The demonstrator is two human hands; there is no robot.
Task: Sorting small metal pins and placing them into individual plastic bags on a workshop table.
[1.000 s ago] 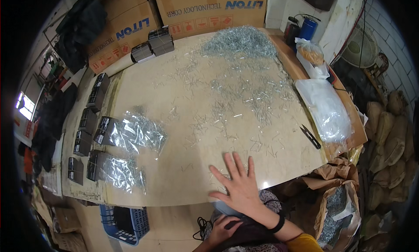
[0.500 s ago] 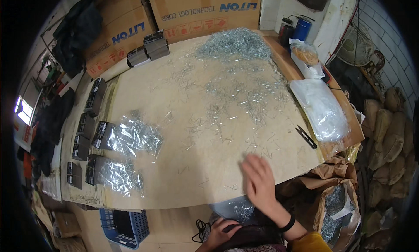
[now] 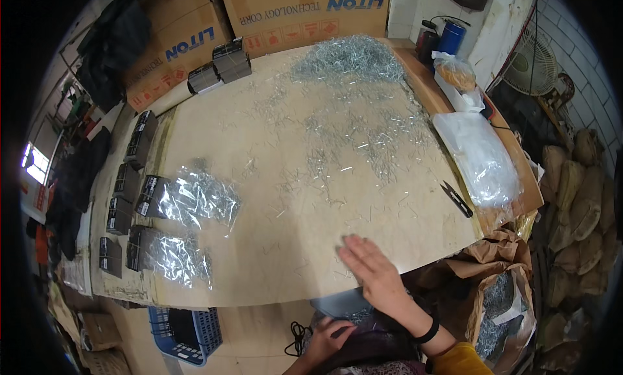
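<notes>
Over the table's front edge, my right hand (image 3: 375, 271) has its fingers stretched out, with a few small bent metal wires (image 3: 337, 273) by it on the table (image 3: 259, 284). My left hand (image 3: 326, 341) is lower, near my lap. Its fingers are curled beside a bluish-grey container (image 3: 347, 302) that sits just under the table edge; what they grip is hidden. A large heap of the same wires (image 3: 350, 58) lies at the far side, and loose ones (image 3: 363, 141) are scattered toward me.
Left on the table are clear bags of wires (image 3: 201, 196) and dark card stacks (image 3: 118, 216). Black thread snips (image 3: 457, 200) and clear plastic bags (image 3: 477, 157) lie right. A blue basket (image 3: 211, 339) is below; a paper sack (image 3: 477, 310) of wires stands right.
My right hand has moved slightly left over the table edge, its fingers now pointing more to the left. My left hand has stayed close to the container.
</notes>
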